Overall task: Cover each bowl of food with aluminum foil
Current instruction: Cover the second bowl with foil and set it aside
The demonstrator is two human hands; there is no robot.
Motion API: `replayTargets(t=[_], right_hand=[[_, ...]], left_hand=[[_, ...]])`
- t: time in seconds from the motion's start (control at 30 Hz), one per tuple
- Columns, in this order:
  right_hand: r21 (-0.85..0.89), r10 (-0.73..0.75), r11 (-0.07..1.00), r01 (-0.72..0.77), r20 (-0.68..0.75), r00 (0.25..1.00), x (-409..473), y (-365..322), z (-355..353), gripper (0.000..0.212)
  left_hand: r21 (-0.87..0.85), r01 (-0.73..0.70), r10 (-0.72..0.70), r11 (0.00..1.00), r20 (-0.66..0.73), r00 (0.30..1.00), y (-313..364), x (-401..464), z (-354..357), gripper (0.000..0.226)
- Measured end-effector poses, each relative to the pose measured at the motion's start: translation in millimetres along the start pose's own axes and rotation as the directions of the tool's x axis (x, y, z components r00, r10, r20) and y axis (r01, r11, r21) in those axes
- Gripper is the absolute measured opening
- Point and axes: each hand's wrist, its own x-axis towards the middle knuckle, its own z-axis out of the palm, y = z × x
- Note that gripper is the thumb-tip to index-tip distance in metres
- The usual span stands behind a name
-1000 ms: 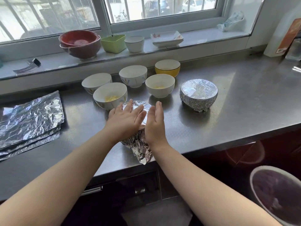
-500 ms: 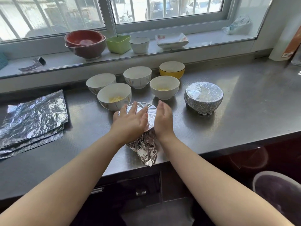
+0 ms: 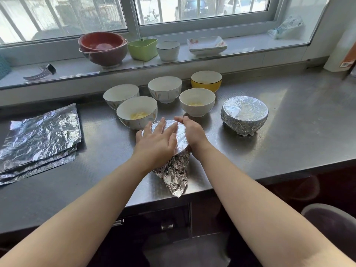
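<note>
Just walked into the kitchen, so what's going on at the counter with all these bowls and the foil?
A person is wrapping bowls in foil. Their left hand lies flat on the foil-topped bowl while the right hand presses its far side; a loose foil corner sticks out toward the counter edge. One finished wrapped bowl sits to the right, five open bowls wait behind, and spare foil sheets lie on the left.

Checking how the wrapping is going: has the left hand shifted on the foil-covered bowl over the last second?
Yes. The left hand has slid across the foil top of the bowl, toward the finished foil-wrapped bowl.
</note>
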Motion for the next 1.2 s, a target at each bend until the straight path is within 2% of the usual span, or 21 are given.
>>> replayTargets(t=[0.17,0.27,0.33,0.4,0.47,0.57,0.63,0.77,0.9,1.03,1.2], right_hand=[[0.057,0.073,0.996,-0.074,0.014,0.997,-1.5,-2.3,-0.6,0.043],[0.109,0.092,0.99,-0.091,0.004,0.996,-6.2,-1.6,-3.6,0.052],[0.167,0.036,0.986,-0.016,-0.116,0.993,-13.1,-0.2,-6.5,0.053],[0.126,-0.027,0.99,0.062,-0.265,0.964,-31.4,1.2,-7.7,0.046],[0.075,-0.089,0.99,0.118,-0.308,0.947,-52.0,3.6,-1.5,0.046],[-0.02,-0.171,0.985,0.172,-0.26,0.95,-70.4,11.6,17.4,0.051],[-0.109,-0.191,0.98,0.168,-0.258,0.947,-70.5,19.7,28.3,0.054],[-0.139,-0.208,0.975,0.176,-0.273,0.939,-68.0,34.8,35.1,0.055],[-0.092,-0.214,0.977,0.194,-0.337,0.917,-67.9,40.0,40.0,0.052],[0.009,-0.203,0.973,0.23,-0.438,0.876,-63.6,46.1,49.1,0.049],[0.116,-0.159,0.956,0.269,-0.565,0.809,-61.8,45.1,61.5,0.059]], left_hand=[[0.001,0.036,-0.036,0.999,0.004,0.999,2.8,-1.4,-0.4,0.049],[-0.054,0.078,-0.075,0.996,0.041,0.996,2.9,0.1,-1.7,0.053],[-0.111,0.115,-0.104,0.987,0.097,0.99,0.4,4.3,-4.6,0.062],[-0.16,0.126,-0.109,0.979,0.112,0.988,-2.5,8.6,-11.3,0.07],[-0.131,0.126,-0.118,0.983,0.061,0.991,-6.4,12.5,-17.1,0.06],[-0.073,0.031,-0.034,0.997,-0.041,0.999,-18.7,21.0,-17.7,0.051],[-0.082,-0.057,0.055,0.995,-0.033,0.998,-27.2,26.3,-12.3,0.055],[-0.174,-0.119,0.122,0.978,0.004,0.993,-31.8,29.3,-6.6,0.05],[-0.22,-0.109,0.116,0.969,0.02,0.993,-35.4,31.9,-4.4,0.063],[-0.237,-0.09,0.098,0.967,0.023,0.995,-35.4,33.2,-3.7,0.065],[-0.251,-0.053,0.062,0.967,0.028,0.998,-33.6,30.7,-4.4,0.064]])
